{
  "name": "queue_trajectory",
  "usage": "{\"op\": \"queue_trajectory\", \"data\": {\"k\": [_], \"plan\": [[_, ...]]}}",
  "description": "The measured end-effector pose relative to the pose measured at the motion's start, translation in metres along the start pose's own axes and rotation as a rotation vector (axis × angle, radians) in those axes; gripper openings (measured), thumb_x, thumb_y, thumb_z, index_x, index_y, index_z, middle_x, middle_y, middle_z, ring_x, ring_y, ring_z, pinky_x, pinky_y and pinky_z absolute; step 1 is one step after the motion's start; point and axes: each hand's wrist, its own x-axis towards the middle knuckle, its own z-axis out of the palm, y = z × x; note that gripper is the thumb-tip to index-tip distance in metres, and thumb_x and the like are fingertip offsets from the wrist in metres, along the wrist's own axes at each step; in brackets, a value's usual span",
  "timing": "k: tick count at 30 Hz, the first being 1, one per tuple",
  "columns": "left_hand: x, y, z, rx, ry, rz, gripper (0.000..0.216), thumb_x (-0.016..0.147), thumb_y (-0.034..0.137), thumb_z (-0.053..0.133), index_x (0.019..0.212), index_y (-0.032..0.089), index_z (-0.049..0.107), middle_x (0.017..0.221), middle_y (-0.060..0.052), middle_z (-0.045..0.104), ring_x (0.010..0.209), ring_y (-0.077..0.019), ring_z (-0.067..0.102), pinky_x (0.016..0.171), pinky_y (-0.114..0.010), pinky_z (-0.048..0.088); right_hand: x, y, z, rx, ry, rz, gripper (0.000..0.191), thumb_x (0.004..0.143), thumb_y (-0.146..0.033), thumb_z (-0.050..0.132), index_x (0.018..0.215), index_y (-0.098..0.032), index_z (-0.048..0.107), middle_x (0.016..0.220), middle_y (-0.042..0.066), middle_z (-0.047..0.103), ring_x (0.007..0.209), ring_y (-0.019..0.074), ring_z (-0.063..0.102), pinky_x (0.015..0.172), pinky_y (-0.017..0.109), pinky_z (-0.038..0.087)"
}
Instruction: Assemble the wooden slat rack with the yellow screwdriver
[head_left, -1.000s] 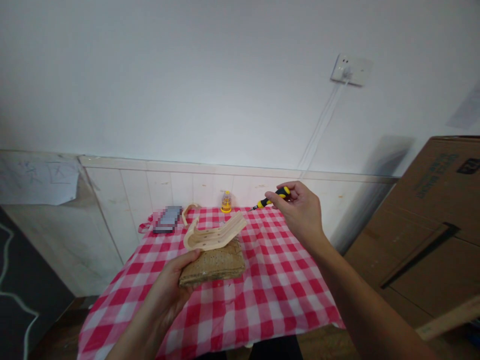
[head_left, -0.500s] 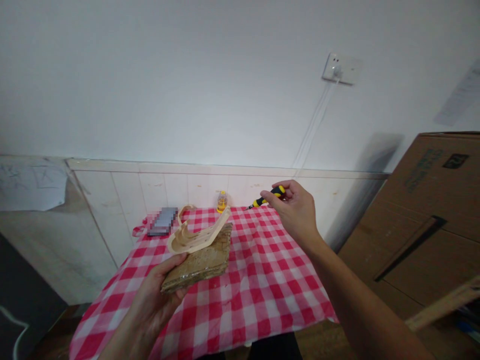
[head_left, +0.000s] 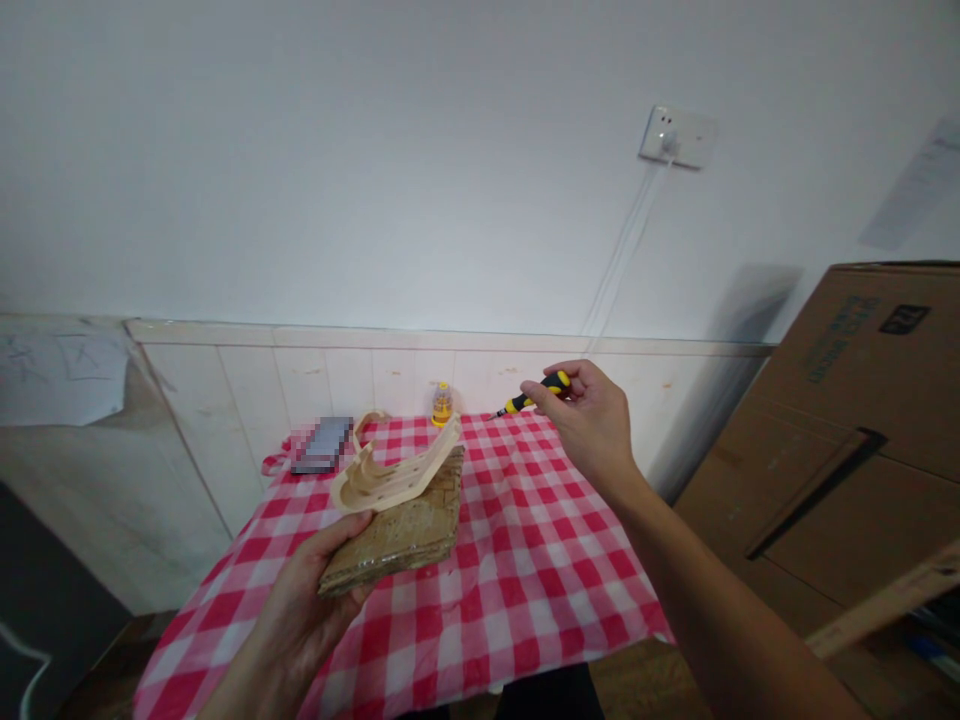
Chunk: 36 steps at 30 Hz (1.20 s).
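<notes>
My left hand [head_left: 315, 570] grips a thick, brown, tape-wrapped cardboard slab [head_left: 405, 530], thumb on top and fingers beneath. On the slab rests a pale wooden piece [head_left: 397, 478] with curved hooks at its left end and small holes along its flat part. Held up over the far side of the table, my right hand [head_left: 589, 415] pinches a yellow-and-black screwdriver [head_left: 529, 397] by its handle. The screwdriver's tip points down and left, apart from the wooden piece. Whether my left fingers also touch the wooden piece underneath, I cannot tell.
A red-and-white checked cloth [head_left: 525, 560] covers the table. At its back stand a small yellow-capped clear bottle [head_left: 442, 405], a curved wooden piece [head_left: 367, 425] and a blurred-out phone-like object [head_left: 324, 446]. To the right leans a large cardboard box [head_left: 847, 450]. A wall socket [head_left: 675, 137] holds a plug.
The view has shifted slightly. My left hand, with the slab and wooden piece, sits a touch lower and further left; my right hand keeps the screwdriver in almost the same place.
</notes>
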Motion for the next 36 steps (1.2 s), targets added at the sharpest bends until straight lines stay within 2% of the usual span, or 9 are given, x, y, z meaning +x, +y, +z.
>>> {"op": "queue_trajectory", "data": {"k": [5, 10, 15, 18, 22, 32, 36], "plan": [[0.001, -0.002, 0.0, 0.039, 0.004, 0.018, 0.026, 0.086, 0.003, 0.062, 0.11, 0.008, 0.07, 0.078, -0.008, 0.079, 0.061, -0.0202, 0.076, 0.057, -0.025, 0.063, 0.001, -0.005, 0.0, -0.003, -0.005, -0.01, 0.04, 0.074, -0.053, 0.081, 0.089, -0.019, 0.065, 0.074, 0.001, 0.067, 0.064, 0.0165, 0.062, 0.06, 0.029, 0.05], [0.003, -0.017, -0.005, 0.17, -0.085, 0.119, 0.04, 0.075, 0.011, 0.076, 0.114, 0.006, 0.071, 0.089, -0.014, 0.081, 0.073, -0.0266, 0.079, 0.06, -0.03, 0.061, -0.005, -0.004, 0.005, 0.066, -0.029, -0.018, 0.035, 0.076, -0.046, 0.081, 0.094, -0.02, 0.066, 0.076, 0.001, 0.068, 0.067, 0.0169, 0.064, 0.062, 0.03, 0.052], [-0.003, -0.028, -0.007, 0.257, -0.18, 0.187, 0.06, 0.067, 0.027, 0.088, 0.122, 0.009, 0.071, 0.102, -0.017, 0.081, 0.087, -0.0329, 0.079, 0.065, -0.033, 0.059, -0.021, -0.005, 0.02, 0.054, -0.273, -0.085, 0.028, 0.081, -0.037, 0.076, 0.104, -0.022, 0.068, 0.084, 0.002, 0.071, 0.076, 0.0181, 0.068, 0.071, 0.031, 0.055], [-0.006, -0.03, -0.006, 0.287, -0.176, 0.206, 0.068, 0.065, 0.03, 0.089, 0.127, 0.012, 0.07, 0.107, -0.017, 0.081, 0.092, -0.0339, 0.078, 0.067, -0.034, 0.059, -0.028, -0.008, 0.027, -0.025, -0.352, -0.121, 0.026, 0.085, -0.03, 0.075, 0.109, -0.024, 0.069, 0.087, 0.001, 0.074, 0.081, 0.0186, 0.071, 0.076, 0.031, 0.056], [-0.01, -0.031, -0.003, 0.298, -0.147, 0.22, 0.072, 0.065, 0.031, 0.089, 0.131, 0.014, 0.068, 0.107, -0.016, 0.081, 0.091, -0.0334, 0.078, 0.064, -0.032, 0.058, -0.029, -0.008, 0.032, -0.09, -0.396, -0.157, 0.026, 0.087, -0.025, 0.073, 0.113, -0.025, 0.068, 0.088, 0.001, 0.075, 0.081, 0.0179, 0.072, 0.077, 0.031, 0.055], [-0.018, -0.031, 0.003, 0.266, -0.169, 0.222, 0.075, 0.063, 0.027, 0.09, 0.134, 0.016, 0.067, 0.113, -0.016, 0.08, 0.083, -0.0309, 0.079, 0.065, -0.033, 0.058, -0.027, 0.0, 0.035, -0.133, -0.434, -0.156, 0.029, 0.088, -0.021, 0.073, 0.117, -0.024, 0.067, 0.089, 0.001, 0.076, 0.08, 0.0184, 0.072, 0.076, 0.031, 0.054], [-0.018, -0.028, 0.002, 0.312, -0.207, 0.209, 0.075, 0.067, 0.026, 0.089, 0.137, 0.015, 0.064, 0.122, -0.017, 0.078, 0.089, -0.0317, 0.079, 0.066, -0.033, 0.06, -0.026, -0.001, 0.035, -0.169, -0.457, -0.186, 0.028, 0.09, -0.024, 0.071, 0.118, -0.025, 0.067, 0.086, 0.001, 0.076, 0.076, 0.0182, 0.072, 0.074, 0.031, 0.054]]}}
